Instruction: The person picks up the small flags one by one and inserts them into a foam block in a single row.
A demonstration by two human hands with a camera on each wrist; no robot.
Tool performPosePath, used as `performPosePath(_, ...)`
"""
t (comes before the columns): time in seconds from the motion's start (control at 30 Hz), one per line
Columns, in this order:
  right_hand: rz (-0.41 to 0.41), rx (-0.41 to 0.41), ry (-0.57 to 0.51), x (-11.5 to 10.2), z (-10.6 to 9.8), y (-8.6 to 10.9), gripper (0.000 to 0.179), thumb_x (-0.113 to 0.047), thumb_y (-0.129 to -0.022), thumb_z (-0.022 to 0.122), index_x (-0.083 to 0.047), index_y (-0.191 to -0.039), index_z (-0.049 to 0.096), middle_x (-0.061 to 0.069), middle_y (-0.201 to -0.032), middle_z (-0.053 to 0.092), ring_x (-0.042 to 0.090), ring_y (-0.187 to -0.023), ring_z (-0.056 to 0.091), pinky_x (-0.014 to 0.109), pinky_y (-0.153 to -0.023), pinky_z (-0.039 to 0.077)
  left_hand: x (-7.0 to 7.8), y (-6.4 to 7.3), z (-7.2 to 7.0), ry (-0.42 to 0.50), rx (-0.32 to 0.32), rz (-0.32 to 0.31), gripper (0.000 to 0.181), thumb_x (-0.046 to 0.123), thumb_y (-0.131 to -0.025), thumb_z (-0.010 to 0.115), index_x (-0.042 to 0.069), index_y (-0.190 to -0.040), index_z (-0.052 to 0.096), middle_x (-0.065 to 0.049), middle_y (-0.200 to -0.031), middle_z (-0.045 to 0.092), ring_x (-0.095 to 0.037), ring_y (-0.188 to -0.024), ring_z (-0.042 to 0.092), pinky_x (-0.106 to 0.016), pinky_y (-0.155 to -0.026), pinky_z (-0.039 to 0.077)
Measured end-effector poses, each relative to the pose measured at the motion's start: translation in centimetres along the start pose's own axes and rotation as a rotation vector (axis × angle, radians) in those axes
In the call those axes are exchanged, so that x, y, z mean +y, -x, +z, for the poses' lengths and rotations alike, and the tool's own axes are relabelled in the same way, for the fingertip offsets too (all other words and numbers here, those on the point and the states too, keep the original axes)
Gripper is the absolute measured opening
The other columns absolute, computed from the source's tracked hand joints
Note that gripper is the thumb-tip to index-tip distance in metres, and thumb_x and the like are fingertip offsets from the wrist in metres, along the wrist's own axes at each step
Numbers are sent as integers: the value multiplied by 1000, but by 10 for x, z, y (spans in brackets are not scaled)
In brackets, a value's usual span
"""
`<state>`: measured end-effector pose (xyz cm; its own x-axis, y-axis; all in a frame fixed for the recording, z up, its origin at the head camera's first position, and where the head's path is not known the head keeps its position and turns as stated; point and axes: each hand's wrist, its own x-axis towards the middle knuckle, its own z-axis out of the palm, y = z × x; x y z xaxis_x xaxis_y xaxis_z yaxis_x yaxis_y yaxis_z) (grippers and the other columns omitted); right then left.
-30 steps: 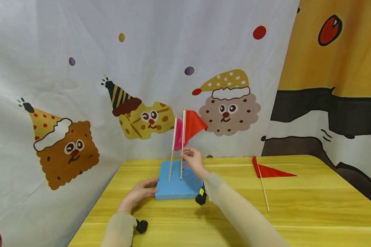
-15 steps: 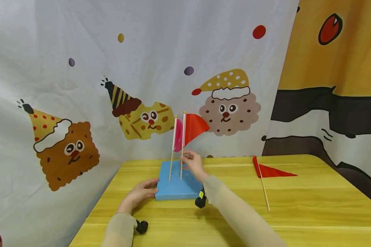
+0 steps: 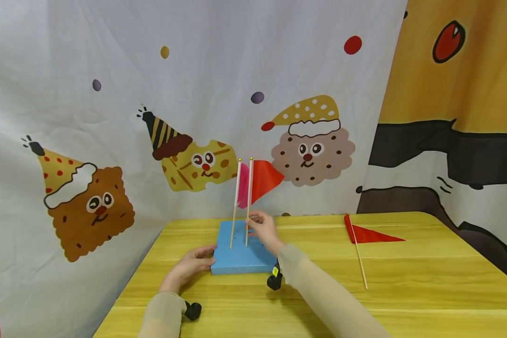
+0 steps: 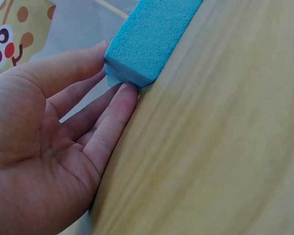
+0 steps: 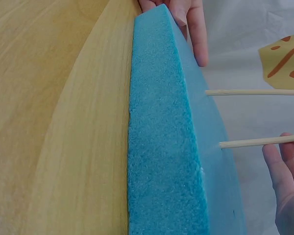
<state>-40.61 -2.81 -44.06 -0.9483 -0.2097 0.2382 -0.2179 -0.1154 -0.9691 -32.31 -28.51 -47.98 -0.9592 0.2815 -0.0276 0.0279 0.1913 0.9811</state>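
Note:
A blue foam block (image 3: 242, 260) lies on the wooden table. My left hand (image 3: 190, 267) rests against the block's left side, fingers fairly straight; in the left wrist view the tips touch the corner of the foam block (image 4: 152, 44). My right hand (image 3: 265, 231) pinches the lower wooden stick of a red flag (image 3: 264, 180) between thumb and fingers. That stick stands upright in the block. Left of it stands a pink flag (image 3: 242, 185) on its own stick, leaning slightly. Both sticks meet the block's top in the right wrist view, where the right hand (image 5: 289, 181) shows beside the nearer one.
Another red flag (image 3: 373, 235) lies on the table (image 3: 321, 300) to the right, its stick pointing toward me. Small holes show in the block's top. A white curtain (image 3: 211, 61) with cartoon figures hangs behind the table.
The red flag has sunk lower, its tip now about level with the pink flag's tip, and the right hand has moved down with it. The left hand has stayed in place.

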Motion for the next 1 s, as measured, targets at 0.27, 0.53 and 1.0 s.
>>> performPosePath(0.27, 4, -41, -1, -25, 1, 17, 20, -3, -96, 59, 8, -113, 60, 35, -104, 58, 52, -99, 58, 62, -84, 49, -1, 0, 0, -2, -4, 7, 61, 12, -95, 64, -4, -148, 36, -33, -150, 26, -44, -129, 41, -41, -95, 49)
performPosePath(0.53, 27, -11, -8, 3, -3, 1, 23, -9, -95, 63, 3, -114, 63, 23, -100, 64, 47, -97, 61, 61, -81, 51, 1, 1, 0, -1, 1, 7, 62, 13, -95, 64, -4, -147, 36, -34, -149, 27, -43, -128, 43, -41, -95, 49)
performPosePath(1.0, 24, 9, 38, 3, -6, 2, 22, -9, -94, 65, 2, -113, 63, 16, -94, 65, 35, -86, 66, 49, -70, 58, 1, 2, 0, -7, -10, 16, 61, 13, -96, 63, -4, -148, 36, -33, -150, 26, -44, -130, 41, -42, -94, 50)
